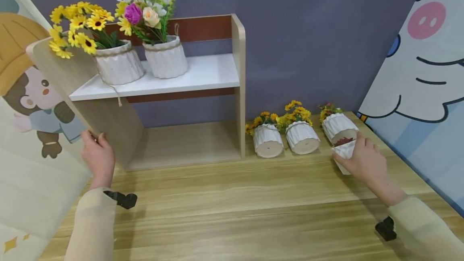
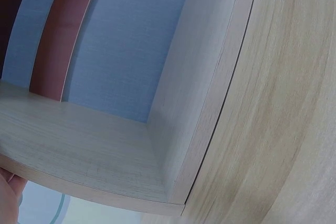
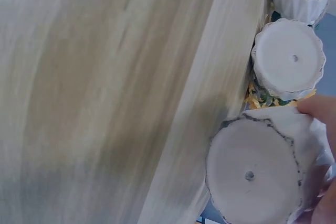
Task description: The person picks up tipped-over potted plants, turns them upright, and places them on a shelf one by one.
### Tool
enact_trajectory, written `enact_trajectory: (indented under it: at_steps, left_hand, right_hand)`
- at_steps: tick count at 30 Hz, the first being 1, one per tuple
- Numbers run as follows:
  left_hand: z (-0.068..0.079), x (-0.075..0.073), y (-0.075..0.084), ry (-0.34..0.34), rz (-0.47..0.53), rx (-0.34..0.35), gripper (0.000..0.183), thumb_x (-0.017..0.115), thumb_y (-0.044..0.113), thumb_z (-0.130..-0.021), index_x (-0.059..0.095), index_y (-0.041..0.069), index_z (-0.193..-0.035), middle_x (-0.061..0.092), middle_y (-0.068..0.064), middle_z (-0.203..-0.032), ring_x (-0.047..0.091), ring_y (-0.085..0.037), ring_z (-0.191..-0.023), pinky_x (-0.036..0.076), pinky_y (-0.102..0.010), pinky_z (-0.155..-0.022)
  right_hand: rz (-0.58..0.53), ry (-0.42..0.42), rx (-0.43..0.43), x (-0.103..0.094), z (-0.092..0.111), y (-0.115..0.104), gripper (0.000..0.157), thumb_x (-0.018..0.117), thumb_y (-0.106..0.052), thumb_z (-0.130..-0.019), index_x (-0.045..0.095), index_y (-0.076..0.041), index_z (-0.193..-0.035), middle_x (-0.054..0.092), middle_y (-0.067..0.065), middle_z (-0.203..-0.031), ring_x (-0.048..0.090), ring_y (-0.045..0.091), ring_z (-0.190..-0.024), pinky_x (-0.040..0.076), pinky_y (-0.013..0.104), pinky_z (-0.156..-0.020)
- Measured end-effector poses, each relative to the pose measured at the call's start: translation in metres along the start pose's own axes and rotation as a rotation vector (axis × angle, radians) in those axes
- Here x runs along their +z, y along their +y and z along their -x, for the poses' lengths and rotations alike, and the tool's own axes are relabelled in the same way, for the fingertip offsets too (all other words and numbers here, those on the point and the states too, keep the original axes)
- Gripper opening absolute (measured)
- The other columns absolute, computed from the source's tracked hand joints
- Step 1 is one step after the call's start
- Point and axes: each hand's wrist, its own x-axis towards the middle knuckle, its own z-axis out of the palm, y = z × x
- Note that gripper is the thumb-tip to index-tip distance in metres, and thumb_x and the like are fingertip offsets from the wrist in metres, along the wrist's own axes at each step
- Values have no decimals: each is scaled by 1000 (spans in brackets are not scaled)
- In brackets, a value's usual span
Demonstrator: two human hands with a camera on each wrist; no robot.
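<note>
- Left hand point(image 1: 98, 154): fingers curled round the left edge of the shelf point(image 1: 238, 51).
- Right hand point(image 1: 366, 162): curled round a white pot point(image 1: 346, 150), near the right edge of the desk point(image 1: 232, 208).
- Three pots point(image 1: 300, 130) lie beside the shelf, bases forward.
- Two planters point(image 1: 166, 60) stand on its upper board point(image 1: 214, 71).

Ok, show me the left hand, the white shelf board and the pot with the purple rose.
Left hand point(image 1: 98, 158): head view, middle of the hand.
White shelf board point(image 1: 211, 71): head view, bare right part.
Pot with the purple rose point(image 1: 166, 60): head view, front wall.
</note>
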Motion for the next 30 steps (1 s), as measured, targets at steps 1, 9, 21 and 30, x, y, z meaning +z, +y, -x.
enact_trajectory:
  at_steps: [1,9,21,30]
  left_hand:
    - [0,0,0,-3,0,-2,33,36,30,-96,40,2,-113,56,-28,-98,54,-46,-92,39,-53,-73]
    - [1,-1,0,6,8,10,33,37,31,-96,41,2,-111,56,-29,-97,54,-46,-91,39,-53,-74]
    - [1,-1,0,33,13,26,31,39,30,-96,42,1,-108,55,-29,-92,52,-47,-87,37,-53,-72]
    - [1,-1,1,12,17,2,32,38,30,-96,42,2,-111,57,-29,-99,53,-46,-91,38,-53,-76]
  right_hand:
    - [-9,-1,0,-1,0,-1,99,68,-47,-72,24,21,-130,39,46,-111,43,57,-93,39,60,-63]
    - [-88,-37,18,-8,1,-5,101,69,-48,-71,25,23,-128,39,46,-111,46,57,-88,40,60,-62]
    - [-205,-41,69,-8,2,-9,104,72,-50,-69,27,22,-129,39,45,-114,43,57,-93,38,62,-70]
    - [-261,57,29,-15,5,-15,98,73,-46,-69,31,18,-130,42,43,-113,44,56,-92,38,61,-68]
